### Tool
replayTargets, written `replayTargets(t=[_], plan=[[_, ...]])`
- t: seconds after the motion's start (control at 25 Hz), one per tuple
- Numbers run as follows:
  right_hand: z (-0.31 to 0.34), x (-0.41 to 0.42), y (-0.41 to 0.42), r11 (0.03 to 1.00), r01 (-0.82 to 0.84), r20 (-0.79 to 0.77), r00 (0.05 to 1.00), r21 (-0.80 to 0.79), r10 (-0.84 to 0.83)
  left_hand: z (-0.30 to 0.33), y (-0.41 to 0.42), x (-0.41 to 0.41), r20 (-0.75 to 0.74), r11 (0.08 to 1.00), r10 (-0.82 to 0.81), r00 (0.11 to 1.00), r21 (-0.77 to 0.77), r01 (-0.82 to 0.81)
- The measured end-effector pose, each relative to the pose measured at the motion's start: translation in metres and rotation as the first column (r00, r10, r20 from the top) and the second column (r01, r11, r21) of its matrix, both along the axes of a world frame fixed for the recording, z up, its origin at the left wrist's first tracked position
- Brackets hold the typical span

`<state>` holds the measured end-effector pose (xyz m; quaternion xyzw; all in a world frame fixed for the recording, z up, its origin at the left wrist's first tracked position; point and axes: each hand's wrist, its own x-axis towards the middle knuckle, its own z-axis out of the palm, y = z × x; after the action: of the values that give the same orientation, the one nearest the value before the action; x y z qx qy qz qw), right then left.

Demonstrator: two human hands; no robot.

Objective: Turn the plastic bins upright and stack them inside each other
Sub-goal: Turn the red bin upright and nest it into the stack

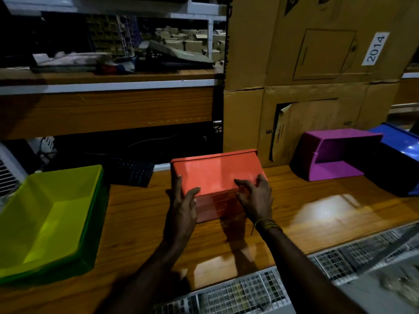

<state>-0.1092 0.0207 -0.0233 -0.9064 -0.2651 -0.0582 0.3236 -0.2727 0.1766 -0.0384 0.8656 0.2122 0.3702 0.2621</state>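
An orange plastic bin (215,173) lies bottom-up in the middle of the wooden table (140,214). My left hand (182,207) grips its near left corner and my right hand (257,198) grips its near right side. A yellow-green bin (48,219) stands upright at the left, open side up. A purple bin (340,152) lies on its side at the right, opening toward me. Beside it a blue bin (399,155) is tipped over at the right edge.
Large cardboard boxes (317,64) rise behind the table at the right. A dark keyboard (133,172) lies behind the yellow-green bin. A wooden shelf (106,105) spans the back left. Wire mesh trays (249,291) line the near edge.
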Motion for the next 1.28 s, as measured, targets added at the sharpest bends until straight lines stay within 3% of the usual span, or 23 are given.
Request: replayTargets(t=[0.16, 0.24, 0.44, 0.52, 0.72, 0.88, 1.04, 1.16, 1.28], plan=[[0.0, 0.019, -0.006, 0.984, 0.034, -0.248, 0.969, 0.177, 0.011, 0.0, -0.005, 0.002, -0.081, 1.0, -0.018, 0.997, -0.018, 0.016], [0.003, 0.026, -0.008, 0.954, 0.12, -0.297, 0.954, 0.276, -0.034, 0.004, -0.006, 0.002, -0.086, 0.999, -0.014, 0.996, -0.038, 0.011], [-0.001, 0.049, -0.009, 0.898, 0.324, -0.454, 0.875, 0.296, -0.166, 0.006, -0.017, 0.003, -0.108, 0.995, 0.005, 0.994, -0.1, -0.016], [0.0, 0.052, -0.009, 0.902, 0.307, -0.405, 0.899, 0.303, -0.169, 0.004, -0.018, 0.0, -0.09, 0.992, 0.019, 0.996, -0.126, -0.03], [0.032, 0.037, -0.005, 0.832, 0.195, -0.195, 0.975, 0.518, -0.107, -0.006, -0.006, -0.005, -0.027, 0.986, 0.069, 0.997, -0.149, -0.072], [0.048, 0.026, 0.006, 0.801, 0.04, -0.16, 0.985, 0.597, 0.07, -0.014, -0.005, -0.001, -0.102, 0.982, 0.124, 0.987, -0.129, -0.137], [0.045, 0.013, 0.016, 0.761, 0.004, -0.068, 0.996, 0.649, 0.053, -0.008, -0.006, 0.01, -0.206, 0.95, 0.301, 0.931, -0.027, -0.312], [0.044, 0.007, 0.022, 0.788, -0.042, 0.023, 0.999, 0.615, 0.036, 0.015, -0.008, 0.022, -0.129, 0.96, 0.278, 0.952, -0.007, -0.281], [0.048, 0.002, 0.026, 0.887, -0.027, -0.029, 0.999, 0.461, 0.046, 0.04, -0.009, 0.039, -0.088, 0.985, 0.173, 0.981, 0.024, -0.171]])
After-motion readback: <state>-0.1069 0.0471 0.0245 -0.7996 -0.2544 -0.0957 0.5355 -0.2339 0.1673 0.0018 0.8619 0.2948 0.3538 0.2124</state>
